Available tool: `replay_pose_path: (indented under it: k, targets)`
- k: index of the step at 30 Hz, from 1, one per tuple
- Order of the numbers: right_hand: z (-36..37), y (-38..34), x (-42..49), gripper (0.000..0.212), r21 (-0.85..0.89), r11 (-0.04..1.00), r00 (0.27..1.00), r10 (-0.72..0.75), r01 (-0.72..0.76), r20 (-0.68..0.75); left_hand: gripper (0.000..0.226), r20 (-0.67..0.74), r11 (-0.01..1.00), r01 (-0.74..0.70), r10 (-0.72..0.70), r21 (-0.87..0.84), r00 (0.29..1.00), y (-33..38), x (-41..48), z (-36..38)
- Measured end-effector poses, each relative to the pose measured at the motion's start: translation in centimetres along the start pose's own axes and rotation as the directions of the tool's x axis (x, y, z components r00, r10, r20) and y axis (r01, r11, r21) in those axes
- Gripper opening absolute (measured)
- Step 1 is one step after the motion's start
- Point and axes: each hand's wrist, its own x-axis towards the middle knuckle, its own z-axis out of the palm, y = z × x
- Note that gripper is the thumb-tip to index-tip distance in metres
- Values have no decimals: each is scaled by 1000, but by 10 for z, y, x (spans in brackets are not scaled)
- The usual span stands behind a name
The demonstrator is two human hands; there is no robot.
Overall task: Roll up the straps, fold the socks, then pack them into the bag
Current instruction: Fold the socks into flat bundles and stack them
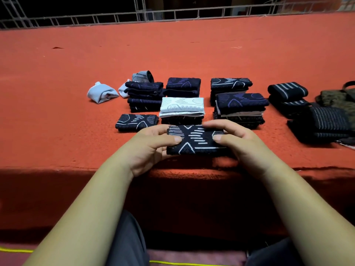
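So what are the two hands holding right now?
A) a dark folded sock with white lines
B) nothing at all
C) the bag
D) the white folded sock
A: the left hand and the right hand each pinch one end of the dark folded sock with white lines, thumbs on top.

Light falls from above onto the red table top (172, 54), which is evenly bright and saturated, while its front face and the space beyond the railing (115, 16) sink near black. A soft shadow lies under the folded sock (196, 140). The wide lens bows railing and table edge; dark fabrics lose detail.
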Motion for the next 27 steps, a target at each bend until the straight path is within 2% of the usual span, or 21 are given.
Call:
replay_pose_path:
  k: [2, 4, 6, 8, 12, 15, 18, 22, 27]
  targets:
    - [1, -3, -1, 57, 17, 1000, 999, -8, 7, 45, 44, -29, 1000, -27, 27, -14, 999, 0, 1, 0]
    - [4, -4, 1, 66, -27, 999, 997, -18, 20, 76, 44, -49, 999, -46, 45, -28, 998, 1, 1, -2]
    - [9, -1, 4, 61, -9, 1000, 997, -6, 7, 76, 45, -55, 998, -55, 53, -37, 997, 0, 2, -5]
    - [12, 3, 6, 46, 37, 999, 999, 14, -15, 37, 46, -76, 998, -66, 64, -20, 995, -1, 3, -7]
    - [15, 7, 8, 31, 58, 998, 998, 20, -16, -61, 39, -195, 990, -100, 118, 98, 974, -3, 4, -7]
    - [17, 10, 11, 26, 14, 1000, 995, 24, -23, -96, 33, -284, 972, -107, 165, 210, 945, -1, 5, -4]
    - [18, 11, 14, 24, -33, 999, 991, 20, -25, -129, 33, -337, 966, -107, 185, 236, 923, -1, 7, -1]
    - [18, 9, 14, 25, -40, 999, 992, -4, -1, -129, 32, -308, 970, -117, 181, 215, 934, 0, 9, -2]
    - [15, 9, 11, 25, -161, 986, 997, -61, 53, -42, 27, -300, 970, -138, 195, 200, 934, 0, 6, -1]
